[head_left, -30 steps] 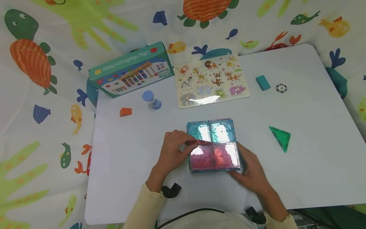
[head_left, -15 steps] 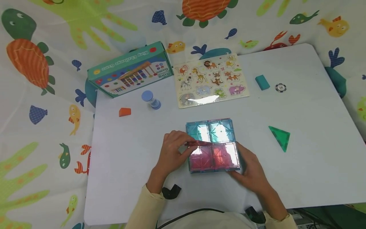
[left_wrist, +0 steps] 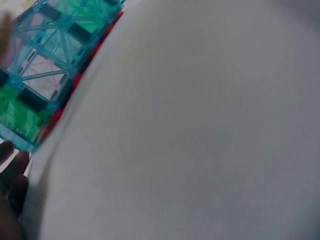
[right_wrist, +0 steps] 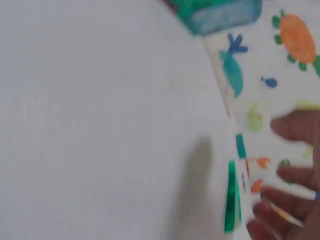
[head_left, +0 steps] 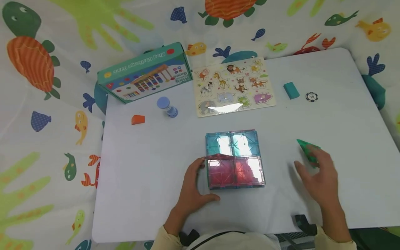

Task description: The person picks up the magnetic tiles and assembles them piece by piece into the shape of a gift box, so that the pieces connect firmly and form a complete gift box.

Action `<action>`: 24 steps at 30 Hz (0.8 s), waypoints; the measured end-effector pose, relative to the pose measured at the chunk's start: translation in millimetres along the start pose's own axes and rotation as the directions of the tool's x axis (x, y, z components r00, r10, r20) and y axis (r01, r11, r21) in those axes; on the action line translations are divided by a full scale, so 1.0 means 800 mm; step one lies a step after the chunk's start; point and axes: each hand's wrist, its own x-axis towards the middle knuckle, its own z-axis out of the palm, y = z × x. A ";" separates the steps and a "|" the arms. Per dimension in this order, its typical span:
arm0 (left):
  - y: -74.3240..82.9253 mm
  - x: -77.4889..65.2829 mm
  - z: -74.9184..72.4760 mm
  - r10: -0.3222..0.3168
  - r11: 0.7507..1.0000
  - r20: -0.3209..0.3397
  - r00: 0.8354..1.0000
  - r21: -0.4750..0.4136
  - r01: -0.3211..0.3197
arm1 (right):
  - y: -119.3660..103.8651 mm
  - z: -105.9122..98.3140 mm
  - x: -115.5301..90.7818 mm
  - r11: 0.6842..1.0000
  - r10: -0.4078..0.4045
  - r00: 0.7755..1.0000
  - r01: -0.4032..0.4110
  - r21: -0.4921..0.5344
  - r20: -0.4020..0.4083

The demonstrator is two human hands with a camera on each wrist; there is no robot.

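Observation:
A box-like build of clear magnetic tiles (head_left: 247,170) lies mid-table, with blue squares on the far half of its top and red squares on the near half. A thin red tile (head_left: 220,157) stands on the seam at its left. My left hand (head_left: 192,191) is spread at the build's left side, thumb out along the near edge; its fingers (left_wrist: 17,172) also show in the left wrist view. Over the green triangle tile (head_left: 303,146) hovers my right hand (head_left: 322,177), partly covering it. In the right wrist view, the fingers (right_wrist: 290,200) are parted and apart from the triangle.
Behind the build lie an animal puzzle board (head_left: 234,86) and a green game box (head_left: 145,74). A blue sand-timer-like piece (head_left: 167,107) and an orange block (head_left: 138,119) are at left. A teal block (head_left: 291,90) and a round chip (head_left: 311,97) sit at back right.
My left hand has let go of the thin red tile and slid down to the build's left side. My right hand has left the build and moved right, over the green triangle.

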 end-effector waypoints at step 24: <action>-0.010 0.002 0.008 0.053 0.978 -0.031 0.998 0.203 -0.046 | -0.011 -0.011 0.038 0.892 0.424 0.903 -0.430 -0.140 -0.074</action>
